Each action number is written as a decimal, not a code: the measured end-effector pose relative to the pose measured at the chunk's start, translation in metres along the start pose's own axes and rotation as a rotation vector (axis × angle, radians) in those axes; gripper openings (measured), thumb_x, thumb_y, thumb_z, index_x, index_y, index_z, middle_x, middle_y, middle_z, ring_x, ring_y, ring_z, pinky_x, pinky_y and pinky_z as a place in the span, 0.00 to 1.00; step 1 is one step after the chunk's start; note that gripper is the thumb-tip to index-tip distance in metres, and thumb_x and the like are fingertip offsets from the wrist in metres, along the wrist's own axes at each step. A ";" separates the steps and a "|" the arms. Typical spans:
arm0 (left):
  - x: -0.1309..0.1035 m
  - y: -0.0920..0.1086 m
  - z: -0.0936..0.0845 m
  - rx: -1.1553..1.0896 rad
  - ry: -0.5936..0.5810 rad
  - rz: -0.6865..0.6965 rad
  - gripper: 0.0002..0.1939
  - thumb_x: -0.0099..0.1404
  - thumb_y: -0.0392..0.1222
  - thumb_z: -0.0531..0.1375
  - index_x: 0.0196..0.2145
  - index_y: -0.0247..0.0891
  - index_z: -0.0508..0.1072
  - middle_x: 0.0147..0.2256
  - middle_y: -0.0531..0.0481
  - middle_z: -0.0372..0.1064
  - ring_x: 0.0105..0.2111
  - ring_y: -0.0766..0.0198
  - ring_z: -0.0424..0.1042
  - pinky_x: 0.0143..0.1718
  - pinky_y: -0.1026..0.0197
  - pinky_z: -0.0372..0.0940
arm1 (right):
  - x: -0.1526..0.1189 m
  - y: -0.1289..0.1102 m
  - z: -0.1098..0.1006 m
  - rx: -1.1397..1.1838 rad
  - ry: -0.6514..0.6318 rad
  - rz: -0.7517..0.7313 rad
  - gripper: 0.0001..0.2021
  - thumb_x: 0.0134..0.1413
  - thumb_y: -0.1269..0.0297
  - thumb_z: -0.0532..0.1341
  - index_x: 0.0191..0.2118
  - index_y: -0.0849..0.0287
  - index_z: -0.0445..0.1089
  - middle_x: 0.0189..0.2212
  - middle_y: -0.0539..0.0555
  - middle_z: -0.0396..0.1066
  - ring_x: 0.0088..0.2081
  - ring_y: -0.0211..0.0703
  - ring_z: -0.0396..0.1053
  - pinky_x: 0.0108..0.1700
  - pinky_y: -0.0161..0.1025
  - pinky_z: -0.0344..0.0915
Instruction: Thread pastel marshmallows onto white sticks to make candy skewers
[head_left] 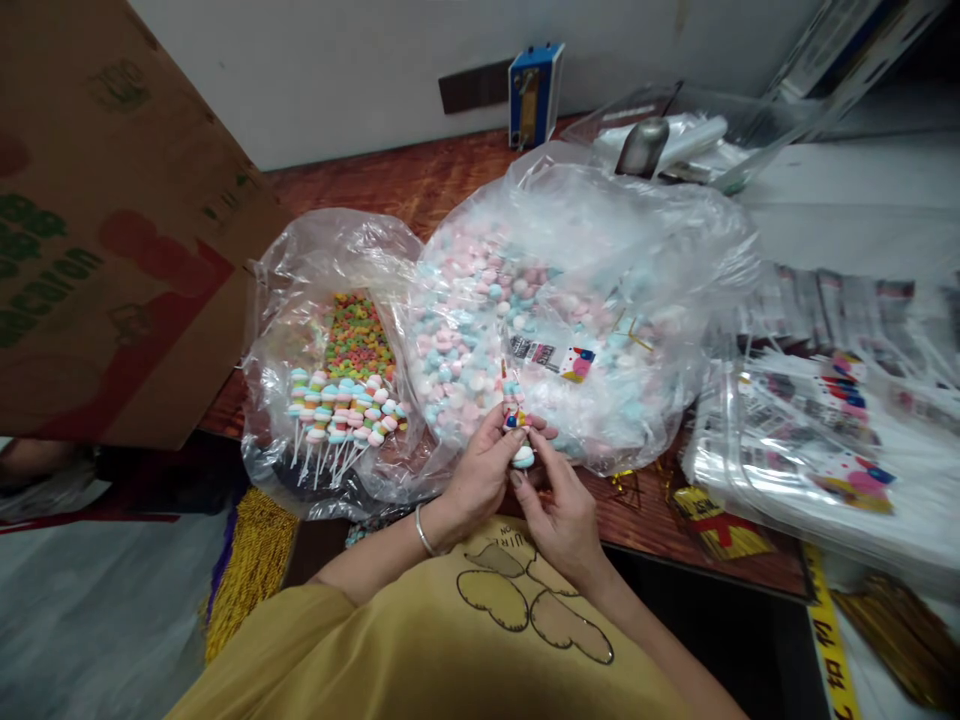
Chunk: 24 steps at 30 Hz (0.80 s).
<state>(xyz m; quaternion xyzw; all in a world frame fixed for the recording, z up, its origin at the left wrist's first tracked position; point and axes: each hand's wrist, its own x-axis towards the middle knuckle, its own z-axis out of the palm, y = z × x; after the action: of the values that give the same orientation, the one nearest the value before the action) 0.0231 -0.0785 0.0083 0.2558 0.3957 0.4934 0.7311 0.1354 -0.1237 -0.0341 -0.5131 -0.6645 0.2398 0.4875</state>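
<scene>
Left hand (pixel 480 475) and right hand (pixel 566 515) together, fingers closed on candy (pixel 523 457). Long axis points away from me, far end slightly left. Left hand at middle, right hand at near end. Bag (pixel 615 210) beyond.

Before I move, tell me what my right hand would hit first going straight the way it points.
Your right hand would first meet the small candy at its fingertips, then probably your left hand. The big clear bag seems to lie beyond, though depth is unclear.
</scene>
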 end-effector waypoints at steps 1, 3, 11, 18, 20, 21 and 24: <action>0.000 0.000 0.000 -0.004 -0.002 -0.010 0.13 0.61 0.42 0.68 0.43 0.38 0.74 0.40 0.47 0.77 0.44 0.59 0.77 0.46 0.61 0.69 | -0.001 0.000 0.000 -0.001 0.009 -0.004 0.27 0.67 0.66 0.59 0.69 0.57 0.57 0.60 0.64 0.70 0.59 0.51 0.71 0.56 0.46 0.72; 0.001 0.000 0.001 -0.007 -0.016 -0.034 0.13 0.61 0.42 0.68 0.43 0.38 0.74 0.40 0.46 0.77 0.45 0.59 0.77 0.48 0.60 0.69 | -0.002 0.001 0.000 -0.004 0.019 -0.011 0.28 0.67 0.67 0.59 0.70 0.56 0.56 0.60 0.64 0.69 0.60 0.50 0.70 0.57 0.46 0.71; 0.000 -0.008 -0.001 0.002 -0.024 -0.008 0.12 0.64 0.42 0.65 0.44 0.38 0.74 0.44 0.44 0.77 0.50 0.55 0.76 0.55 0.55 0.66 | -0.002 0.004 0.001 0.005 0.038 -0.036 0.24 0.66 0.67 0.60 0.65 0.55 0.65 0.53 0.60 0.76 0.52 0.49 0.76 0.53 0.42 0.73; 0.000 0.002 0.004 -0.065 0.000 -0.041 0.13 0.61 0.43 0.67 0.42 0.36 0.75 0.41 0.43 0.77 0.51 0.51 0.75 0.56 0.51 0.66 | 0.001 0.004 0.002 0.129 0.028 0.043 0.23 0.66 0.66 0.59 0.65 0.57 0.66 0.57 0.62 0.73 0.57 0.51 0.72 0.57 0.46 0.71; 0.006 0.007 0.004 -0.135 0.011 -0.056 0.15 0.60 0.48 0.68 0.40 0.36 0.74 0.35 0.45 0.77 0.47 0.50 0.77 0.54 0.49 0.67 | 0.002 0.002 -0.001 0.259 -0.024 0.127 0.22 0.66 0.65 0.59 0.64 0.55 0.67 0.54 0.61 0.74 0.53 0.50 0.74 0.53 0.46 0.73; 0.010 0.009 0.003 -0.158 0.012 -0.075 0.17 0.60 0.50 0.68 0.40 0.35 0.73 0.32 0.47 0.76 0.45 0.51 0.78 0.52 0.48 0.68 | 0.002 0.001 -0.002 0.350 -0.065 0.198 0.21 0.67 0.64 0.59 0.64 0.55 0.68 0.49 0.60 0.77 0.47 0.48 0.76 0.47 0.44 0.75; 0.019 0.011 0.000 -0.212 -0.026 -0.138 0.19 0.60 0.53 0.69 0.39 0.35 0.73 0.27 0.52 0.72 0.40 0.54 0.79 0.49 0.50 0.71 | 0.003 0.000 -0.004 0.656 -0.173 0.438 0.23 0.66 0.59 0.60 0.64 0.56 0.67 0.27 0.49 0.73 0.25 0.38 0.70 0.31 0.37 0.72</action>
<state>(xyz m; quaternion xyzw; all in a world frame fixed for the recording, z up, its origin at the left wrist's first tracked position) 0.0208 -0.0565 0.0104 0.1553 0.3486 0.4776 0.7914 0.1391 -0.1220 -0.0316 -0.4377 -0.4662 0.5798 0.5049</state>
